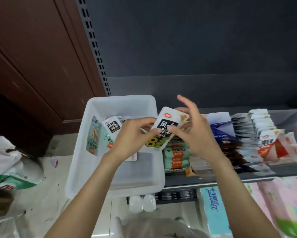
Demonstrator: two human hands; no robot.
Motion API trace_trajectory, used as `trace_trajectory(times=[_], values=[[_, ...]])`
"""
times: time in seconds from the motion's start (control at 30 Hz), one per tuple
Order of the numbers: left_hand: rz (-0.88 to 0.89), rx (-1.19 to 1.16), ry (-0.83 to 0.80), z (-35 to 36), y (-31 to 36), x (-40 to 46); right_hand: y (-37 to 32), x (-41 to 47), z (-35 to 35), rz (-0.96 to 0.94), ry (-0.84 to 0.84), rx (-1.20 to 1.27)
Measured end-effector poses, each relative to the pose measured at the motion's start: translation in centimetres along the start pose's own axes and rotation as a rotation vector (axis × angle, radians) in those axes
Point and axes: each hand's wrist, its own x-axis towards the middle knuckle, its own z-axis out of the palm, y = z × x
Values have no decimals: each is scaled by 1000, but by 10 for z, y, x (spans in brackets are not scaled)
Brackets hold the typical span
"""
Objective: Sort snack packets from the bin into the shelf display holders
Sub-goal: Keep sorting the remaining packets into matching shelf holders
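A white snack packet with a black label and a yellow number hangs over the right rim of the translucent bin. My left hand pinches its lower left edge. My right hand touches its right side with the thumb, its other fingers spread upward. A smaller packet with the same black label and green packets lie in the bin. To the right, rows of packets stand on the shelf.
The shelf holds dark blue packets, white packets and a red-and-white packet. Tissue packs sit on the shelf below. White bags lie on the floor at left. A brown wooden wall rises behind the bin.
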Motion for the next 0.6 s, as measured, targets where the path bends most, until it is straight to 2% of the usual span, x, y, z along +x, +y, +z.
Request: trace_trajectory(times=[0.1, 0.23, 0.3, 0.4, 0.6], values=[[221, 236, 6, 37, 41, 25, 6, -10, -66, -179, 80, -249], [433, 132, 184, 98, 81, 57, 36, -31, -147, -204, 313, -218], [435, 123, 209, 126, 90, 71, 57, -39, -183, -182, 460, -164], [360, 257, 65, 170, 89, 94, 88, -42, -227, -158, 586, -136], [232, 806, -260, 242, 78, 137, 133, -13, -262, -107, 532, -161]])
